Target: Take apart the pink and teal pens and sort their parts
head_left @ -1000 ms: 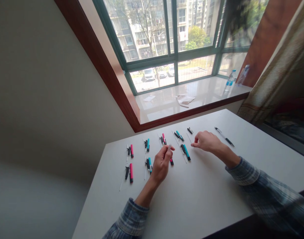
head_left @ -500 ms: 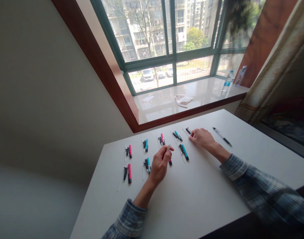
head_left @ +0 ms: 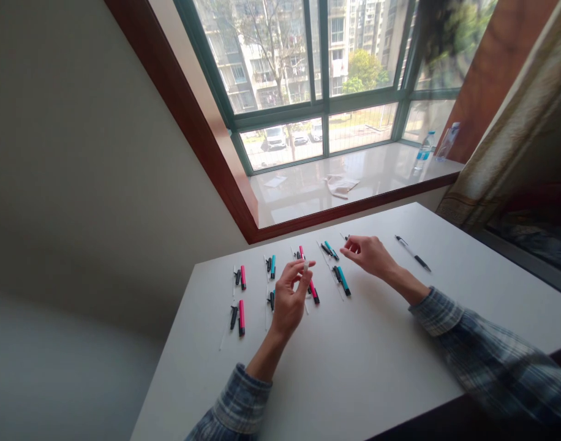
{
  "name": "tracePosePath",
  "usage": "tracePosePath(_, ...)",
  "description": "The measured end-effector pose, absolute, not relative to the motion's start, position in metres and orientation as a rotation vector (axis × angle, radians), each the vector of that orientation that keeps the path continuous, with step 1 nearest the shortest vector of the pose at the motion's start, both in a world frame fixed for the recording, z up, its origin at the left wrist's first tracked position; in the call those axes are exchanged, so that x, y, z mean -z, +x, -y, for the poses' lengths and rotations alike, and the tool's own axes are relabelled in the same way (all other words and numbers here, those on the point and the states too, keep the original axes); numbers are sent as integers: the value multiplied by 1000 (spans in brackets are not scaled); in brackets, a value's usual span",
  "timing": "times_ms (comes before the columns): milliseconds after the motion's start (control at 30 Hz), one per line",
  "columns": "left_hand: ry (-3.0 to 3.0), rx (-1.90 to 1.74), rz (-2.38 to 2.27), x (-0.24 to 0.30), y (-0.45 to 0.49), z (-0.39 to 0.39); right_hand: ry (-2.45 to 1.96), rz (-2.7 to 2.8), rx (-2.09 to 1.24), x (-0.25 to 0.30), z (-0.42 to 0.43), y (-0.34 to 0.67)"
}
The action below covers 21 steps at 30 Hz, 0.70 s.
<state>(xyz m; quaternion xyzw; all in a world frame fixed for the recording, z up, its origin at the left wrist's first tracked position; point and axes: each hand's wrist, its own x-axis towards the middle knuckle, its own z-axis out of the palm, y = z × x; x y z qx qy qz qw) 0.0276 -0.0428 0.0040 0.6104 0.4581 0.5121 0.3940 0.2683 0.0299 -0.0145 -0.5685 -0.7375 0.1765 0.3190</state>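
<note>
My left hand (head_left: 290,301) is closed around a short pale tube (head_left: 306,266), its end showing between thumb and fingers above the table. My right hand (head_left: 368,255) hovers low over the far part of the table with thumb and fingertips together; whatever is between them is too small to make out. Just behind its fingers lie a thin white refill (head_left: 343,237) and a small black pen part, mostly hidden. Nearest to it on the left are a teal pen barrel (head_left: 331,249) and another teal barrel (head_left: 344,282) with black parts. Under my left hand a pink barrel (head_left: 313,291) is partly covered.
More dismantled pens lie in two rows, among them a pink barrel (head_left: 242,318) and a teal barrel (head_left: 273,266). A whole pen (head_left: 413,254) lies on the right of the white table (head_left: 354,361). Bottles (head_left: 424,151) and a cloth (head_left: 340,185) rest on the windowsill.
My right hand has shifted slightly left, now covering more of the black part behind it. The left hand has risen a little and turned the pale tube more upright.
</note>
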Motion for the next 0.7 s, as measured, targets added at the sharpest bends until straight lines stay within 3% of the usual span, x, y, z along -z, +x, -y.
tracePosePath(133,1484,-1412,-1098,-9,27,42,-1042,1891,-971,14,-12,243)
tracePosePath(400,1409,-1402,-1103,-12,27,43,-751,1490,-1566,24,3,219)
tracePosePath(700,1347,-1378,-1183,-1,24,38,-727,1124,-1753,22,3,219)
